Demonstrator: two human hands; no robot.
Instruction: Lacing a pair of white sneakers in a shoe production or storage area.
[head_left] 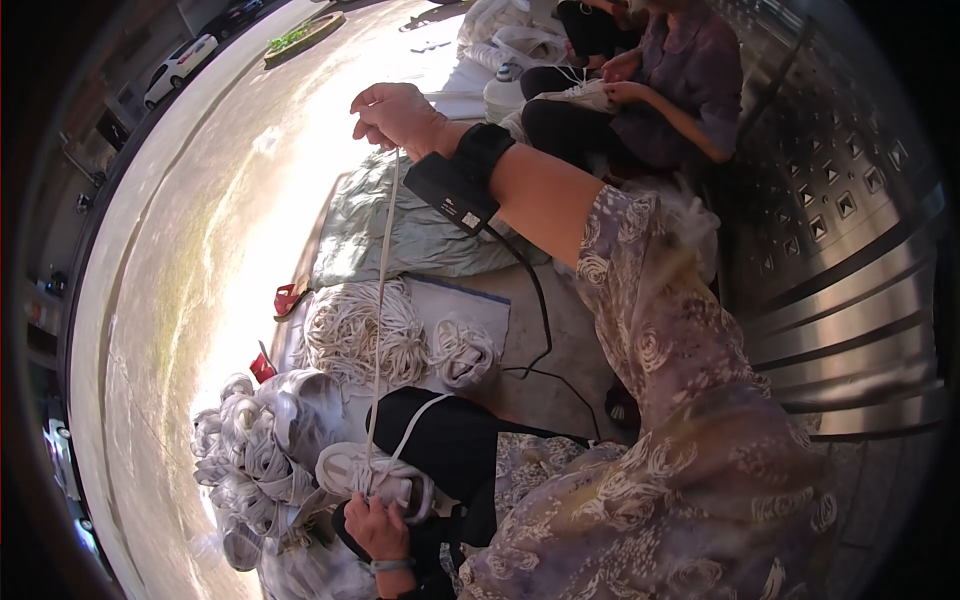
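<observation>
A white shoe (345, 468) rests on my lap at the lower middle. My left hand (378, 527) is closed on its lacing area, with the fingers partly hidden. From the shoe a long white shoelace (385, 260) runs up, pulled taut, to my right hand (398, 116). That hand is raised high and far in front of me, fingers curled in a pinch on the lace. Beside the taut strand, a second loose length of lace curves off the shoe over my dark trouser leg. A black device is strapped to my right wrist.
A heap of white shoes (250, 455) lies at my left. Ahead are a pile of loose laces (365, 325), a smaller lace bundle (463, 350) and a grey-green cloth (430, 240). A black cable (545, 310) hangs from the wrist device. Another person (680, 85) sits far right, beside a metal door (840, 200).
</observation>
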